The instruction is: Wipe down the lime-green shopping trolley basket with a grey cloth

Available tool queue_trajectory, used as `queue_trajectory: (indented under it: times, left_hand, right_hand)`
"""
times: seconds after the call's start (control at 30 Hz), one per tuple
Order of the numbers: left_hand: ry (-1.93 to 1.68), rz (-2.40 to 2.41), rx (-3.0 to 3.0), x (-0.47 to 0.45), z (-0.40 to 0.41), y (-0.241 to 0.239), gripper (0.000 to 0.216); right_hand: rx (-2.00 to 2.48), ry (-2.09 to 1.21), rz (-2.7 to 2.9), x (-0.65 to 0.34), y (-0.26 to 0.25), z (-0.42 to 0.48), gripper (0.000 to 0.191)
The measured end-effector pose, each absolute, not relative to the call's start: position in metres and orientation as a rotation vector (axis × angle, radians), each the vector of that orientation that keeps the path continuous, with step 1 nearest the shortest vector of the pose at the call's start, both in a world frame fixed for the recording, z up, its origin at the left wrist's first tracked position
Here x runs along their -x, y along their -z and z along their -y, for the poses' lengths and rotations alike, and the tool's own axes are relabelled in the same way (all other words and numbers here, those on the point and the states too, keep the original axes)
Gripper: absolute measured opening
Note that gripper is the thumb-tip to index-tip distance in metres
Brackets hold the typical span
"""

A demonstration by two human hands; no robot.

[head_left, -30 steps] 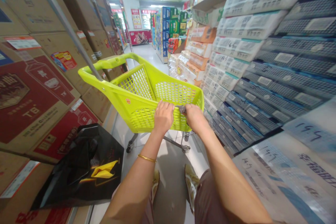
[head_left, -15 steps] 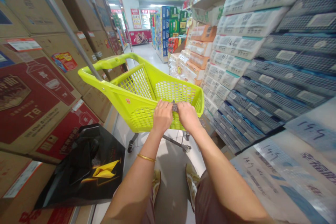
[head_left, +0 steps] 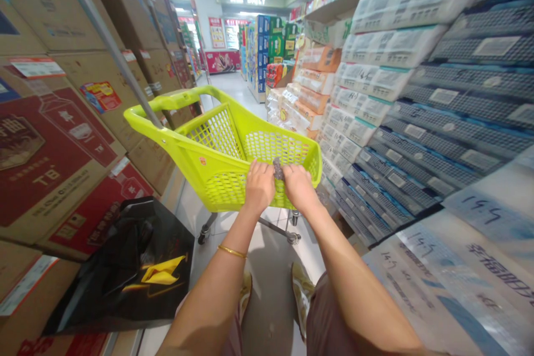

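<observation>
A lime-green plastic shopping cart (head_left: 225, 181) with a perforated basket stands side-on before me; its basket looks bare inside. My left hand (head_left: 261, 182) is closed over the cart's near rim. Just beside it, my right hand (head_left: 297, 184) is also closed on that rim, its knuckles up. Between the two hands a small grey textured thing (head_left: 278, 169) shows; its kind I cannot make out. Both thumbs are mostly hidden. A gold bangle (head_left: 232, 251) circles my left wrist.
Cartons (head_left: 54, 144) are stacked along the left, with a black bag (head_left: 167, 239) on the floor beside them. Wrapped paper packs (head_left: 375, 72) rise in leaning stacks on the right. An aisle (head_left: 233, 86) runs ahead between shelves. A metal pole (head_left: 104, 33) slants at upper left.
The view has shifted slightly: the right-hand packs sit a little lower and further left, and the black bag further left. Both hands stay on the cart's rim.
</observation>
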State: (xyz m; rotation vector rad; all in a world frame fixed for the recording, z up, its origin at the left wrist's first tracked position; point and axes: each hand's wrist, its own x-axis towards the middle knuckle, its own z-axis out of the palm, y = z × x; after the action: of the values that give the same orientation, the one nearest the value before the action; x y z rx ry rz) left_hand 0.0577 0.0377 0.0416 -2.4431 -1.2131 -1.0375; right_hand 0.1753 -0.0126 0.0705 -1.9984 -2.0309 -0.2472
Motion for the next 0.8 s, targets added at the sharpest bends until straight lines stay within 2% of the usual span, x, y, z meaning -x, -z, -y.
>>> queue_trajectory:
  times: [0.27,0.63,0.8]
  left_hand:
    - [1.008,1.171,2.454,-0.050,-0.038,-0.043,0.017]
    - [0.991,1.198,2.443,-0.053,-0.037,-0.046,0.023]
    - [1.021,1.234,2.439,-0.055,-0.036,-0.044,0.022]
  right_hand:
    - [1.967,0.246,2.021,-0.163,-0.072,0.008,0.028]
    - [2.195,0.162,2.070,-0.201,-0.080,0.023,0.020]
    - [2.092,0.239,2.069,-0.184,-0.076,0.017,0.026]
